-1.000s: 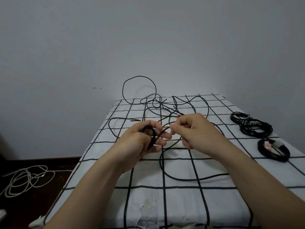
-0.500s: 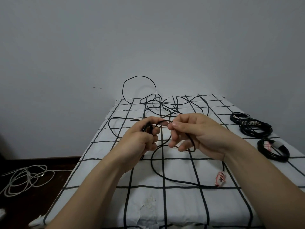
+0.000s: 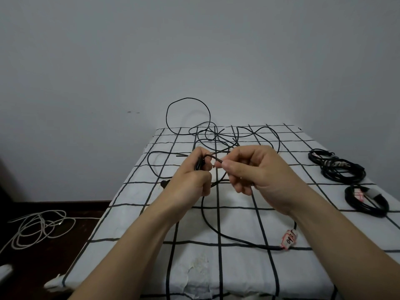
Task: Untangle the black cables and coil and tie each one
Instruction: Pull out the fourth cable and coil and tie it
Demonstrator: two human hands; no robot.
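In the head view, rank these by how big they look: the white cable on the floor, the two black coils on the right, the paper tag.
1. white cable on the floor
2. farther black coil
3. nearer black coil, nearly alike, so unsure
4. paper tag

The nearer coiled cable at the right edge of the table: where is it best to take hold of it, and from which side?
Probably at the pale band on the far side of the coiled cable, coming from above. The coil lies flat on the table, and the band seems to bind all loops, so a pinch there should lift them together.
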